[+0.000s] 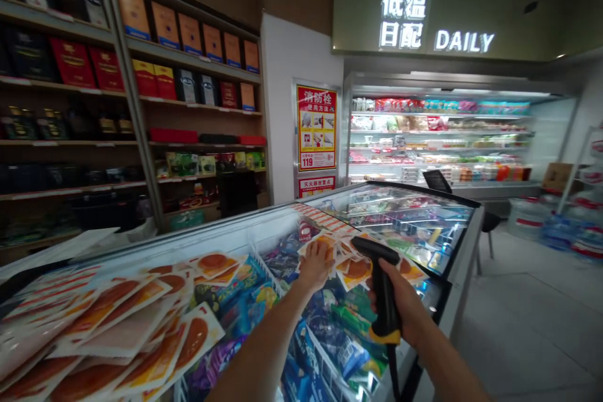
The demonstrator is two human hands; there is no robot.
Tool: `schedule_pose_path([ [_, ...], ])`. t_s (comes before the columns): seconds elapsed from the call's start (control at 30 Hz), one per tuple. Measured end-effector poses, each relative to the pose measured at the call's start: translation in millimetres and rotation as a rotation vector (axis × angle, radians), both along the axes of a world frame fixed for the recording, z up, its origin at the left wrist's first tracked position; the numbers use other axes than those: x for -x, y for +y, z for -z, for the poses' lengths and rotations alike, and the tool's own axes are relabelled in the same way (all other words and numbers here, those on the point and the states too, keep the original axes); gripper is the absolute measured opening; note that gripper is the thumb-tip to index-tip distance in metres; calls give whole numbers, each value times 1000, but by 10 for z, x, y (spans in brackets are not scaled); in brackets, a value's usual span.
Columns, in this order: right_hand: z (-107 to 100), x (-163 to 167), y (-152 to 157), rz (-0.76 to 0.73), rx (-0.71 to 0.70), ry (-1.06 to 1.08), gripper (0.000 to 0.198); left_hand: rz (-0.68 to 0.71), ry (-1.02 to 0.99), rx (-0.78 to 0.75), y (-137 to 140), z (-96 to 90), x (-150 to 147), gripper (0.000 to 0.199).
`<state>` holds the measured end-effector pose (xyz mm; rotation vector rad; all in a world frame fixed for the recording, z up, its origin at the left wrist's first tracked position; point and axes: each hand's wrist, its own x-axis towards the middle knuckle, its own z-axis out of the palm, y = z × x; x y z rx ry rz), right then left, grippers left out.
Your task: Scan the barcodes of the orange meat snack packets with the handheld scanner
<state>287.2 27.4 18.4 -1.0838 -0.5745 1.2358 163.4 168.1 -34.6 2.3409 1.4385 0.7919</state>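
Observation:
My left hand (316, 267) reaches over the freezer, its fingers spread on a flat food packet (325, 242) with an orange-brown design. My right hand (400, 298) is wrapped round the handle of a black and yellow barcode scanner (387, 295), held upright with its head toward the left and its cable hanging down. Beside and behind the scanner lie several similar packets (354, 269), partly hidden by it. A large pile of flat packets with round brown shapes (136, 326) covers the freezer's left part.
Under the glass of the chest freezer (459, 320), wire baskets hold colourful bagged goods (336, 326). Shelves with boxes (188, 31) stand at the left. A lit refrigerated display (438, 138) is at the back. A chair (487, 220) and water bottles (565, 223) stand on the right.

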Motion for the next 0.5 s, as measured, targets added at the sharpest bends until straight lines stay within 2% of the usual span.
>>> schedule_pose_path([
  [0.07,0,42,20,-35,10,-9,27,-59,52,-33,9,-39,100,49],
  [0.13,-4,111,48,-74,2,-6,27,-159,94,-81,20,-111,324,49],
  [0.33,-54,410,48,-157,7,-22,25,-521,174,-141,-62,-320,1447,53],
  [0.4,-55,481,26,-174,14,-32,26,-580,179,-108,-122,-319,1728,48],
  [0.5,-14,529,4,-227,-26,-43,28,-570,152,-50,-201,-276,1899,34],
])
